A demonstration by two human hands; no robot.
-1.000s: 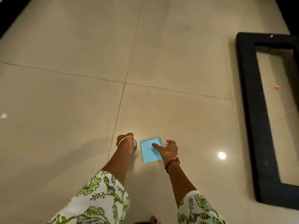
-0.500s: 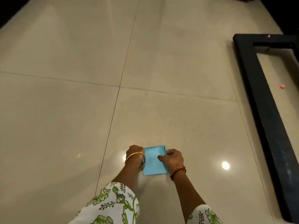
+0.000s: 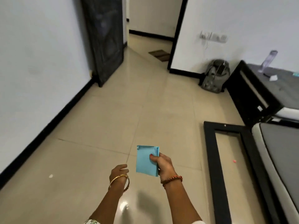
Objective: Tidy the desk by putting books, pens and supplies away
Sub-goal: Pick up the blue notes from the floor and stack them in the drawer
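The dark grey-topped surface (image 3: 278, 88) stood well off to the right and ahead of the folded light-blue paper pad (image 3: 146, 160), which the right hand (image 3: 163, 164) pinched upright above the tiled floor, while the left hand (image 3: 119, 172) hung loosely curled, empty.

Right hand (image 3: 163, 164) is out front with the folded paper (image 3: 146, 160) in its grip, up off the floor (image 3: 113, 118). Left hand (image 3: 119, 172) hangs just left of the paper, apart from it. Right of both, a frame (image 3: 210, 152) lies flat on the floor, hard against the bed (image 3: 278, 152). Beyond the bed stands the desk (image 3: 258, 88), with a backpack (image 3: 214, 76) on the floor to its left against the wall. Far ahead on the left, a door (image 3: 105, 38).
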